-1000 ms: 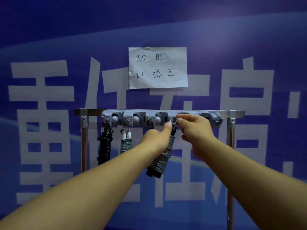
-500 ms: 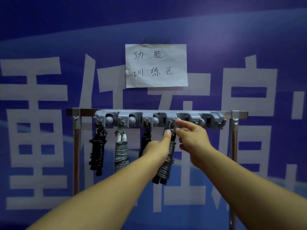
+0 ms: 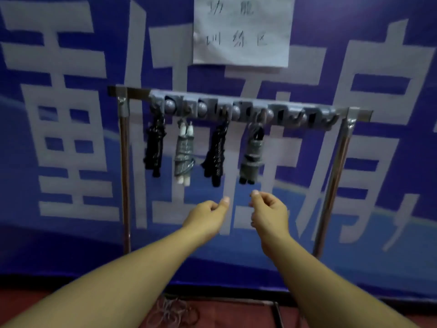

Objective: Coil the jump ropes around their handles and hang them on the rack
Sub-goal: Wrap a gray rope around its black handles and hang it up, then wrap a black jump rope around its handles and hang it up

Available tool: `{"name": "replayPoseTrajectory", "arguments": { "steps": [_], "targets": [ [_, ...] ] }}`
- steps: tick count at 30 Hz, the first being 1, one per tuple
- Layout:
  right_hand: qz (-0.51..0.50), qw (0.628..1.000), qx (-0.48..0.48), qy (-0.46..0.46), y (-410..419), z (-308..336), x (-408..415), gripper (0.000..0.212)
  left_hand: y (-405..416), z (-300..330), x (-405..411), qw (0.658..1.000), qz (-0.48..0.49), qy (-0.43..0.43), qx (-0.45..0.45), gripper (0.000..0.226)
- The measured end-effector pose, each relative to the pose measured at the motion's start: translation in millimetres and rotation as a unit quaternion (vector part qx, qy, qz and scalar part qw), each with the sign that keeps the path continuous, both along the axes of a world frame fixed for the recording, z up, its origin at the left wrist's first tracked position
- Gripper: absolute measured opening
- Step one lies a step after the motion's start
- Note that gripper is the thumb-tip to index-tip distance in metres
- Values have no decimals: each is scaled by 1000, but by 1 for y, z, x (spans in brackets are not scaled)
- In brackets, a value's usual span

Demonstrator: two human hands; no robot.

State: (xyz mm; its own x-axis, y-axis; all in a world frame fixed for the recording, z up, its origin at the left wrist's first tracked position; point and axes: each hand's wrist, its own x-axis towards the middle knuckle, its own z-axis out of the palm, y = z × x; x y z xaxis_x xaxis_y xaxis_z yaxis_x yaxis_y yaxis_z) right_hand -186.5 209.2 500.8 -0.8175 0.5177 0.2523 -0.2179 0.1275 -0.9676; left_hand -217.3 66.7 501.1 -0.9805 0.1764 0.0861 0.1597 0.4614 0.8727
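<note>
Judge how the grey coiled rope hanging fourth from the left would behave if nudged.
The grey coiled rope hangs from a single hook on the rack, so it would probably swing freely. Its tight wraps round the handles suggest a fairly stiff bundle, likely light.

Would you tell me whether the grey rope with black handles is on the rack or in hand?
On the rack. The grey rope hangs from its hook; left hand and right hand are below it, holding nothing.

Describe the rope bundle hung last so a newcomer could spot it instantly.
Find the metal rack against the blue banner. Four coiled ropes hang from its grey hook strip. Take the rightmost bundle: grey cord over black handles, unlike the other grey one, whose handles are white.
</note>
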Motion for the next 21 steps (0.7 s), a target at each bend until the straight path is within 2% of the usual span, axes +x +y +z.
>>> {"name": "replayPoseTrajectory", "arguments": {
  "steps": [5,10,13,16,17,18,21],
  "targets": [
    [67,986,22,-154,-31,-144,19,43,-50,-116,20,992,32,-80,-89,70],
    [88,949,44,-301,-60,-269,59,51,-117,-236,50,965,10,-192,-176,60],
    [129,919,143,-345,-77,-295,59,57,-158,-293,70,934,-49,-257,-243,52],
    [188,876,279,-346,-88,-300,41,55,-183,-320,69,873,-133,-325,-338,64],
    [199,858,313,-356,-91,-307,35,57,-185,-324,61,863,-143,-318,-365,67],
    [207,845,332,-365,-94,-317,29,59,-185,-327,54,868,-136,-294,-375,66],
    [223,836,324,-383,-110,-350,16,57,-179,-343,36,910,-76,-204,-353,47]
  ]
}}
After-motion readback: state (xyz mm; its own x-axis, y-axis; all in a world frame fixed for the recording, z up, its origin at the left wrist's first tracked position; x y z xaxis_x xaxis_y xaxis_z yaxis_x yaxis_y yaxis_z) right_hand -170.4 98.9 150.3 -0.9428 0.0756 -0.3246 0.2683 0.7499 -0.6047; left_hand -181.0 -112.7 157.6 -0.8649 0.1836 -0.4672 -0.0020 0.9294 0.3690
